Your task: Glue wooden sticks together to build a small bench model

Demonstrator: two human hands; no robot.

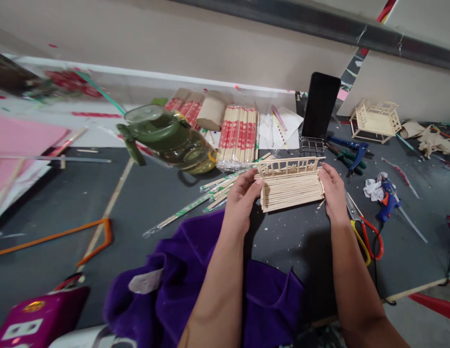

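Note:
A small model made of thin wooden sticks point(292, 191), with a slatted base and a railing along its far side, is held between both hands over the dark table. My left hand point(241, 198) grips its left end, thumb on top. At the right end, my right hand point(332, 188) has its fingers closed on the edge. Wrapped chopsticks point(195, 203) with green print lie beside my left hand. A second stick model point(377, 120) stands at the back right.
Behind are a green-lidded jug point(170, 137), red-printed chopstick packs point(237, 133) and a propped phone point(321, 104). To the right lie pliers point(342, 157), scissors point(366, 234) and a blue glue gun point(387, 205). Purple cloth point(181, 285) lies in front; an orange saw frame point(107, 232) is left.

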